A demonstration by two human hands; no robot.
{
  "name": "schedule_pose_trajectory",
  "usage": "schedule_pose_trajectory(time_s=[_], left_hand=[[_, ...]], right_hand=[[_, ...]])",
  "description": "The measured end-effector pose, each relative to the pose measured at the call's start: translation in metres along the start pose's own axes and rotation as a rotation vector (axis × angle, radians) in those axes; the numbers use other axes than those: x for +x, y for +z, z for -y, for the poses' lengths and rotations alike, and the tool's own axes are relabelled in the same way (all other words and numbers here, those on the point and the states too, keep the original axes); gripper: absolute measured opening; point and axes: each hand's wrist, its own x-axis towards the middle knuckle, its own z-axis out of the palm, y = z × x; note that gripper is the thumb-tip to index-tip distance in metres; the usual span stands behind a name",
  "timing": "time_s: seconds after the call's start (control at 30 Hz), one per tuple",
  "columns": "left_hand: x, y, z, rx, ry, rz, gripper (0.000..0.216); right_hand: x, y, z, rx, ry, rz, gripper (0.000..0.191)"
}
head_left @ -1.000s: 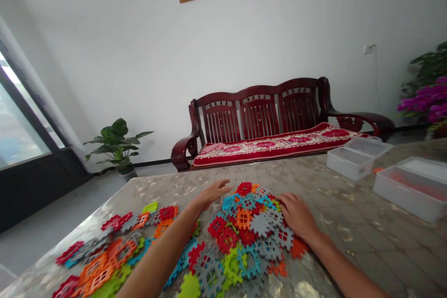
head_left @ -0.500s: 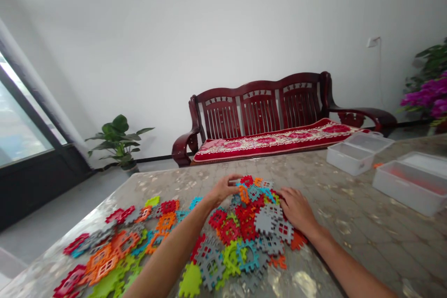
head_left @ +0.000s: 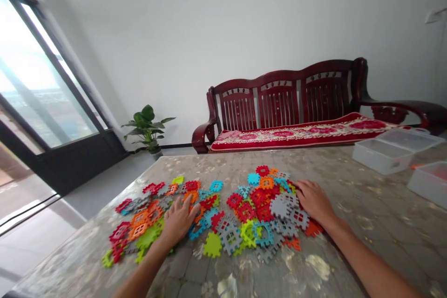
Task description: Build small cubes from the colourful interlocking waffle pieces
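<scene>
Flat plastic interlocking building pieces with notched edges, in red, orange, grey, blue and green, lie in two heaps on the table. My left hand (head_left: 179, 220) is over the right side of the left heap (head_left: 139, 219), fingers spread, with no piece visible in it. Its palm side is hidden. Beside the right heap (head_left: 261, 205), my right hand (head_left: 315, 201) rests with fingers stretched out against the grey and red pieces at its edge. An orange window piece (head_left: 266, 182) lies on the far part of that heap, next to a solid blue piece (head_left: 253, 179).
Two clear plastic boxes stand at the table's right: an open-lidded box (head_left: 382, 157) and a nearer box (head_left: 428, 184) cut by the frame edge. Behind the patterned table (head_left: 223, 279) is a wooden bench (head_left: 279, 102) with a red cover. A potted plant (head_left: 148, 128) stands back left.
My left hand has moved from the far side of the right heap to the left heap. My right hand stays at the right heap's edge. The view has swung left.
</scene>
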Motion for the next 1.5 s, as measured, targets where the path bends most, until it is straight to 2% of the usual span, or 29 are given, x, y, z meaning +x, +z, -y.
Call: schedule_pose_trajectory(time_s=[0.13,0.27,0.37,0.53,0.67,0.73,0.83,0.9,0.97,1.07,1.23,1.37,1.5], left_hand=[[-0.008,0.002,-0.035,0.039,0.043,-0.035,0.053],[0.000,0.003,-0.076,-0.177,0.147,-0.065,0.039],[0.010,0.003,-0.097,-0.277,0.236,-0.057,0.037],[0.023,-0.004,-0.109,-0.398,0.377,-0.047,0.036],[0.016,-0.010,-0.096,-0.488,0.468,-0.025,0.036],[0.003,-0.008,-0.079,-0.505,0.510,0.018,0.048],[-0.026,0.004,-0.050,-0.456,0.587,0.166,0.114],[-0.044,0.016,-0.040,-0.334,0.569,0.220,0.139],[-0.057,0.025,-0.043,-0.258,0.548,0.193,0.133],[-0.060,0.031,-0.065,-0.253,0.524,0.117,0.114],[-0.044,0.022,-0.103,-0.324,0.517,0.065,0.085],[-0.029,0.015,-0.121,-0.436,0.534,0.030,0.058],[-0.019,0.019,-0.144,-0.620,0.533,-0.013,0.045]], right_hand=[[0.001,0.004,-0.003,-0.002,-0.008,-0.013,0.044],[0.000,0.002,0.000,-0.019,-0.012,-0.027,0.044],[-0.001,-0.001,0.002,-0.018,-0.007,-0.033,0.044],[0.000,0.000,0.002,0.002,-0.007,-0.034,0.042],[0.002,0.005,-0.004,0.064,0.018,-0.050,0.043],[0.004,0.007,-0.006,0.138,0.051,-0.079,0.046],[0.005,0.007,-0.007,0.276,0.088,-0.108,0.050],[0.004,0.003,-0.003,0.340,0.076,-0.088,0.052],[0.002,-0.002,0.003,0.360,0.034,-0.055,0.052],[-0.002,-0.009,0.012,0.352,-0.010,-0.009,0.054],[-0.007,-0.016,0.023,0.312,-0.013,0.079,0.060],[-0.007,-0.022,0.027,0.280,0.017,0.071,0.058],[-0.005,-0.026,0.031,0.242,0.051,0.072,0.058]])
